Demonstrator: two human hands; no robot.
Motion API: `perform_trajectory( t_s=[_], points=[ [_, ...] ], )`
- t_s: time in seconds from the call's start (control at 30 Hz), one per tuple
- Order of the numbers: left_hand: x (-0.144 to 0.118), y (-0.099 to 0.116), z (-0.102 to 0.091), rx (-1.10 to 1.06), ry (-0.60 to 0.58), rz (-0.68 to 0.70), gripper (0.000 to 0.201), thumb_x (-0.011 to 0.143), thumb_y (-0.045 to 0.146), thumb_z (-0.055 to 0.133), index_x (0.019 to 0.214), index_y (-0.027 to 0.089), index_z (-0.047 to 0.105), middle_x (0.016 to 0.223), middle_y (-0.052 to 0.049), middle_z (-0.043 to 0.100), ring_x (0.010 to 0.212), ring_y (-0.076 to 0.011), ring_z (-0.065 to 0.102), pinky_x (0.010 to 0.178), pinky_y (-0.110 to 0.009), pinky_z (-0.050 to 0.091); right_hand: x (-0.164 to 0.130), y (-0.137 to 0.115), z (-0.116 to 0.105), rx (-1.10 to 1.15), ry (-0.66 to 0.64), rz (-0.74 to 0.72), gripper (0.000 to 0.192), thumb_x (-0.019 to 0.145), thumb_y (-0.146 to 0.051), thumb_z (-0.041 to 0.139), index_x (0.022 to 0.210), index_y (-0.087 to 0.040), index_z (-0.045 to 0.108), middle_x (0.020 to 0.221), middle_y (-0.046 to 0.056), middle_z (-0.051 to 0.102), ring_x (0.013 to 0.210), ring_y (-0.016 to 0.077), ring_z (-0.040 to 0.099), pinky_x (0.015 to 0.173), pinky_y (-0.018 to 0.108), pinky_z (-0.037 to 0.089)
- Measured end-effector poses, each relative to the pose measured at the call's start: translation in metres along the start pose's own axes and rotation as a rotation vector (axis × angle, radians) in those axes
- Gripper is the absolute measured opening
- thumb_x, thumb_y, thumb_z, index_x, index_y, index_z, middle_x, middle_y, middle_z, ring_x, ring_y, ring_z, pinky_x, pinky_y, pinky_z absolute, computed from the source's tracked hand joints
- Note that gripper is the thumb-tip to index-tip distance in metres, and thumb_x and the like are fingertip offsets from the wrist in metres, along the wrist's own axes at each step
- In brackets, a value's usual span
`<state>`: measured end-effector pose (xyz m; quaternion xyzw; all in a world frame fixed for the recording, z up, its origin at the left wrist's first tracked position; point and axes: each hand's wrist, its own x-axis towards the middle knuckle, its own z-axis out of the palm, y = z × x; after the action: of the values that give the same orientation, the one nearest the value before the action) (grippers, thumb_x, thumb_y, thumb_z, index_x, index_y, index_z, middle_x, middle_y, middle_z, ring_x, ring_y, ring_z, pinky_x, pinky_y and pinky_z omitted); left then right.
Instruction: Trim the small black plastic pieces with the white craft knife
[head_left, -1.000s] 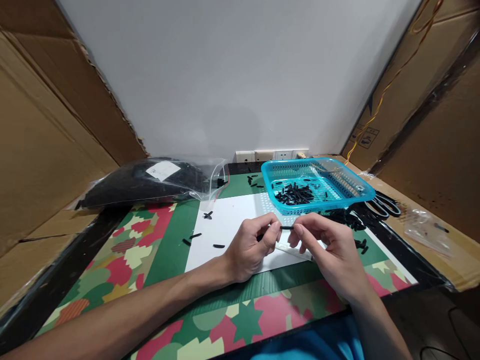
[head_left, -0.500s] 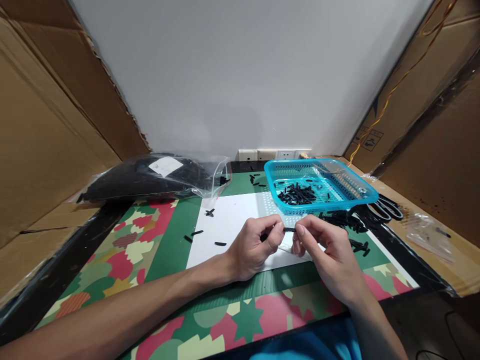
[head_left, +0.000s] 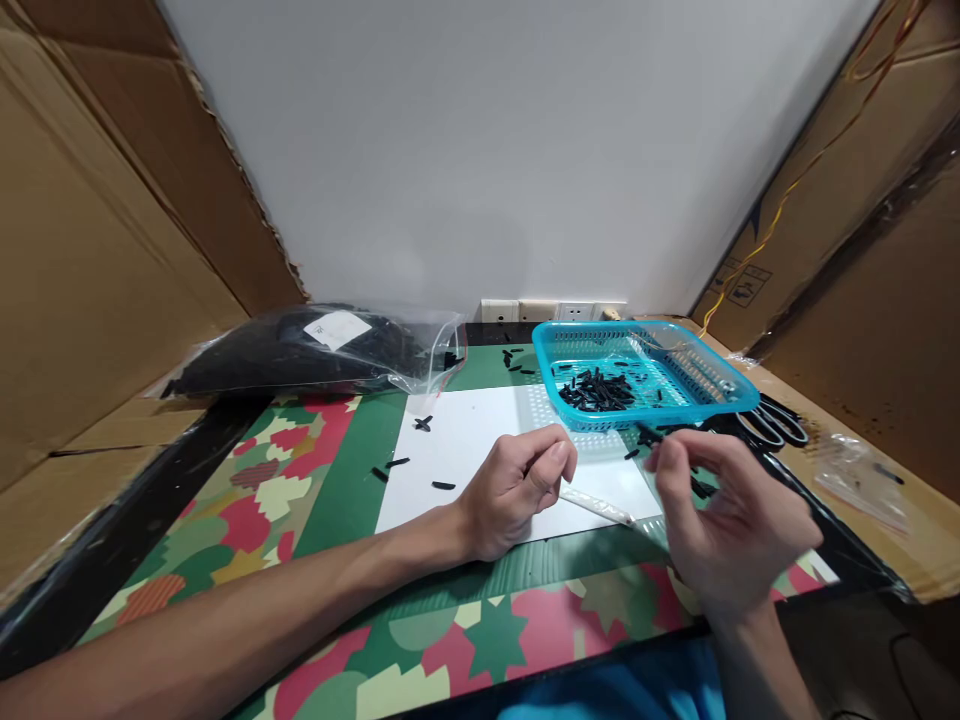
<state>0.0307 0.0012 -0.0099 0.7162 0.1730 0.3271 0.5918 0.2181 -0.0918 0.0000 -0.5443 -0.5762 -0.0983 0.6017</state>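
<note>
Cardboard walls flank a table covered by a camouflage-pattern mat, with a white sheet on it and a bagged black bundle whose white label is too small to read. Left hand rests on the sheet, its grip curled shut around something I cannot make out. Right hand pinches a small black piece just in front of the blue basket of similar pieces.

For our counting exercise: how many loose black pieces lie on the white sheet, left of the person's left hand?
3, possibly more hidden under the left hand: a crossed piece near the white sheet's top left corner, one at its left edge, one nearest the hand.
</note>
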Motion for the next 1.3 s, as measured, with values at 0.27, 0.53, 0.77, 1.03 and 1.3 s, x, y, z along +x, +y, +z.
perform_trajectory(
  t_s=[0.27,0.53,0.77,1.03,1.3],
  points=[
    [0.003,-0.001,0.002,-0.062,0.028,-0.011,0.045,0.109,0.053,0.048,0.084,0.017,0.058,0.051,0.009,0.039,0.045,-0.0084,0.031,0.048,-0.025,0.023,0.015,0.022,-0.005,-0.476,-0.219,0.021,0.022,0.107,-0.036,0.06,0.114,-0.018,0.073,0.099,0.01,0.081,0.091,0.0309,0.075,0.086,0.044,0.05],
    [0.004,0.0,0.003,-0.135,0.096,-0.009,0.042,0.109,0.059,0.045,0.099,0.019,0.056,0.062,0.006,0.051,0.049,-0.0094,0.04,0.049,-0.022,0.031,-0.009,-0.023,0.014,0.184,-0.595,0.01,0.017,0.107,-0.021,0.064,0.12,-0.026,0.073,0.105,0.004,0.075,0.096,0.0221,0.069,0.082,0.031,0.053],
    [0.003,0.0,0.001,-0.093,0.084,-0.016,0.039,0.109,0.059,0.048,0.103,0.021,0.054,0.074,0.004,0.057,0.05,-0.0082,0.043,0.043,-0.019,0.032,-0.016,-0.024,0.028,0.128,-0.57,0.051,0.017,0.108,-0.018,0.06,0.117,-0.025,0.072,0.101,0.006,0.071,0.094,0.0235,0.066,0.079,0.034,0.051],
    [0.002,-0.002,0.0,0.057,0.127,0.001,0.03,0.11,0.052,0.051,0.116,0.023,0.049,0.06,0.011,0.046,0.047,-0.008,0.04,0.048,-0.017,0.032,-0.011,-0.02,0.025,0.236,-0.561,0.141,0.016,0.108,-0.017,0.061,0.101,-0.025,0.073,0.103,0.004,0.073,0.092,0.0202,0.068,0.079,0.03,0.054],
    [0.004,-0.001,-0.001,0.054,0.061,-0.03,0.033,0.107,0.053,0.058,0.102,0.02,0.055,0.056,0.011,0.044,0.045,-0.0076,0.04,0.046,-0.018,0.03,-0.005,-0.008,0.011,0.257,-0.382,0.331,0.009,0.101,-0.029,0.072,0.1,-0.024,0.079,0.098,0.006,0.082,0.08,0.0222,0.077,0.058,0.027,0.057]
  ],
)
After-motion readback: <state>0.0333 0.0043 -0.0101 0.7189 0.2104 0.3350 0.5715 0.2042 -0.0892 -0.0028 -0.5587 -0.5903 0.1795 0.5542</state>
